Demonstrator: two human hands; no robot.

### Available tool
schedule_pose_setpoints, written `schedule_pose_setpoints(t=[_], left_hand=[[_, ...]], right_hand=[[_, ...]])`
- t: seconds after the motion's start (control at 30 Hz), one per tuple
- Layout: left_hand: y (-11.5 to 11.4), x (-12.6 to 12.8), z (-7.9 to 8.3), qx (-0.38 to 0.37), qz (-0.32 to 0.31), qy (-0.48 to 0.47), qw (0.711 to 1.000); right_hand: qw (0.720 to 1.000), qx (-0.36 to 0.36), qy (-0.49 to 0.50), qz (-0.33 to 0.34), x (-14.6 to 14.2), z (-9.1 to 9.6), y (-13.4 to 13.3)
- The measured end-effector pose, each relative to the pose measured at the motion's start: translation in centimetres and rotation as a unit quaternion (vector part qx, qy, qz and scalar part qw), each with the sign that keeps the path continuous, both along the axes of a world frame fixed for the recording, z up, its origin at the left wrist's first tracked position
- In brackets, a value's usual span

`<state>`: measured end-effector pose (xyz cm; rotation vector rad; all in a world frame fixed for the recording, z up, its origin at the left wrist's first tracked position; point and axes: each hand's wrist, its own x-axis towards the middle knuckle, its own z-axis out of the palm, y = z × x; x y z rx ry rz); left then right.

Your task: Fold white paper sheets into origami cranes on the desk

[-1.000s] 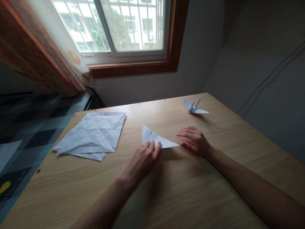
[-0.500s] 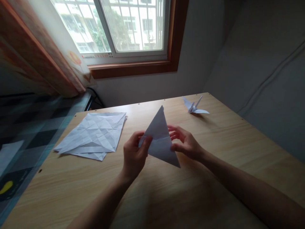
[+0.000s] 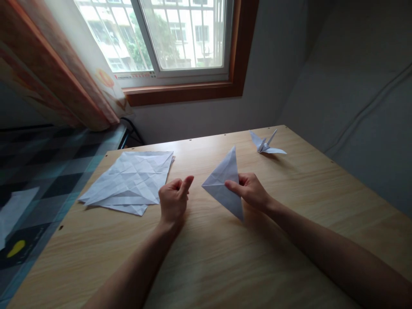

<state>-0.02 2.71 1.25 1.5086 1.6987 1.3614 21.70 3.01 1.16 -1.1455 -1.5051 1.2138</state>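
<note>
A white sheet of paper folded into a triangle (image 3: pixel 221 176) is held above the table by my right hand (image 3: pixel 252 191). The right thumb presses on its near face, with the fingers behind it. One corner of the triangle points left and the long edge runs along the right side. My left hand (image 3: pixel 174 199) is apart from the paper, to its left. Its fingers are curled in and the thumb sticks up; nothing shows in it. Just beyond the left hand lies a stack of creased white paper sheets (image 3: pixel 135 178).
A folded paper crane (image 3: pixel 265 146) stands at the far right of the wooden table (image 3: pixel 206 266). To the left is a checkered cloth surface (image 3: pixel 41 180) with a white paper (image 3: pixel 17 208) on it. A window (image 3: pixel 183 34) and a curtain (image 3: pixel 77 64) are behind.
My left hand has let go of the folded paper and drawn off to the left. My right hand has taken hold of its right edge, and the paper has moved slightly right.
</note>
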Motion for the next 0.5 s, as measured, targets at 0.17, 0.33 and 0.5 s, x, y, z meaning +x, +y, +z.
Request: schedule_pose_setpoints(t=[0.17,0.33,0.5], left_hand=[[-1.1,1.5,-0.6,0.083,-0.039,0.017,0.996],[-2.4,3.2,-2.4,0.059,-0.251,0.029,0.966],[-2.2,3.3,-3.1,0.043,-0.326,0.034,0.944]], right_hand=[[0.994,0.029,-0.055,-0.086,-0.5,-0.7,-0.5],[0.995,0.040,-0.023,-0.092,-2.3,-1.0,-1.6],[0.995,-0.004,0.079,0.055,-2.3,-1.3,-2.0]])
